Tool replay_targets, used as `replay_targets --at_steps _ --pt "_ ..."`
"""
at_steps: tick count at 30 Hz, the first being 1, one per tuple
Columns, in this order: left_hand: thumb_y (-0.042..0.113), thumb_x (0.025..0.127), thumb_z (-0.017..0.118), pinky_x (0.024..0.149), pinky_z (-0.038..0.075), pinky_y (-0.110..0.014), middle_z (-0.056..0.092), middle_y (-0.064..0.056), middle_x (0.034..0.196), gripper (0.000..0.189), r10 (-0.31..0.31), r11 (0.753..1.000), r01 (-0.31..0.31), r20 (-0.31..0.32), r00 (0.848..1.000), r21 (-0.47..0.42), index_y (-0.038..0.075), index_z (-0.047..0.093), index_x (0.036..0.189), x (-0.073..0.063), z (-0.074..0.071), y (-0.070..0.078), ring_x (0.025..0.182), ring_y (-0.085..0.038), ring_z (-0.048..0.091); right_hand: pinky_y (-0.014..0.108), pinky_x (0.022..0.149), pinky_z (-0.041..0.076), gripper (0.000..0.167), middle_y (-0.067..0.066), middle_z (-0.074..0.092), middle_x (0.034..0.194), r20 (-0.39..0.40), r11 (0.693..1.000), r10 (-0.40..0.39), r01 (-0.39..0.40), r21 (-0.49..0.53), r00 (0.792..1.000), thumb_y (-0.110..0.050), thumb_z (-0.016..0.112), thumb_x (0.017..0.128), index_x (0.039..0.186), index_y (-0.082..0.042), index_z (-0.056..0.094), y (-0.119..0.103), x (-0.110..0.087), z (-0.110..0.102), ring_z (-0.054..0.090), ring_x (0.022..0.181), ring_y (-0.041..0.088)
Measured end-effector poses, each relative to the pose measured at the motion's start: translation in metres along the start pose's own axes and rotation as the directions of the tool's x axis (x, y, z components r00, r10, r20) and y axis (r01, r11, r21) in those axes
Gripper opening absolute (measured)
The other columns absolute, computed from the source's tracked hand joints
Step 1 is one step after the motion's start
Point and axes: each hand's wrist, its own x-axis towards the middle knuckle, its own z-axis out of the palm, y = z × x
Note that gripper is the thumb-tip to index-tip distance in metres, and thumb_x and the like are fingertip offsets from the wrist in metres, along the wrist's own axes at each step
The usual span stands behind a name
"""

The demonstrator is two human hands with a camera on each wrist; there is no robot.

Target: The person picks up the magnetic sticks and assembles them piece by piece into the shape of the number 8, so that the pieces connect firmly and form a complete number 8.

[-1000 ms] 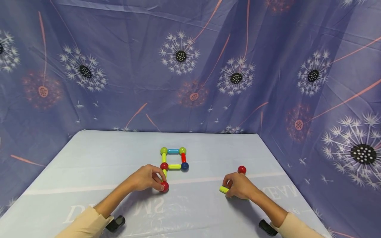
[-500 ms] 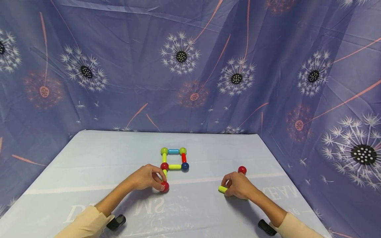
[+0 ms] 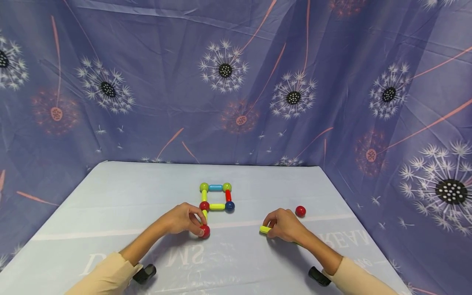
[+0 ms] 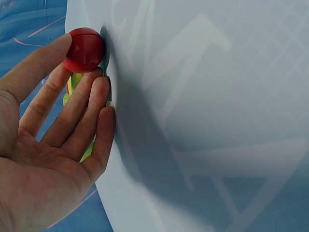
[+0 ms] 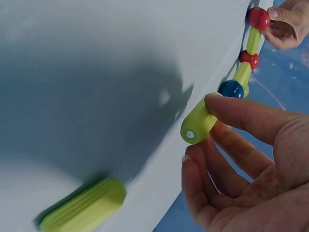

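My left hand (image 3: 180, 219) holds a red ball (image 3: 205, 232) between thumb and fingers at the near end of a ball-and-rod frame. A short yellow-green rod, partly behind the fingers, links it to another red ball (image 3: 204, 205). That ball is a corner of a square with two green balls, a dark blue ball (image 3: 230, 206) and coloured rods (image 3: 217, 206). To the right, my right hand (image 3: 284, 224) pinches a loose yellow-green magnetic rod (image 5: 197, 123), its end disc showing in the right wrist view. A second yellow-green rod (image 5: 84, 208) lies on the table.
A loose red ball (image 3: 300, 211) sits beyond my right hand. The pale cloth-covered table (image 3: 147, 176) ends at a purple dandelion-print curtain (image 3: 166, 102). Black wrist devices (image 3: 144, 273) hang under both sleeves.
My right hand has moved left with the rod, away from the loose red ball and closer to the frame. My left hand stays on its red ball.
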Motion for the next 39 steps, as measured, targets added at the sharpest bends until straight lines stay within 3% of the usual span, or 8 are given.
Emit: replay_targets --at_steps 16,39 --pt "0.006 0.074 0.087 0.068 0.047 -0.032 0.077 -0.007 0.081 0.023 0.007 1.0 -0.007 0.012 1.0 -0.013 0.006 0.075 0.094 0.002 -0.004 0.0 0.076 -0.015 0.068 0.028 0.064 0.048 0.023 -0.003 0.07 0.081 0.04 0.995 -0.04 0.036 0.096 0.998 -0.002 0.081 0.074 0.094 -0.012 0.08 -0.026 0.024 0.018 0.061 0.071 0.011" --pt "0.006 0.073 0.087 0.07 0.049 -0.03 0.077 -0.006 0.08 0.025 -0.003 0.999 0.004 0.028 1.0 -0.04 0.005 0.075 0.095 0.001 -0.003 -0.002 0.075 -0.014 0.07 0.025 0.062 0.048 0.021 -0.003 0.071 0.083 0.063 0.988 -0.109 0.101 0.119 0.992 -0.001 0.078 0.077 0.095 -0.012 0.08 -0.06 0.042 0.041 0.06 0.072 0.01"
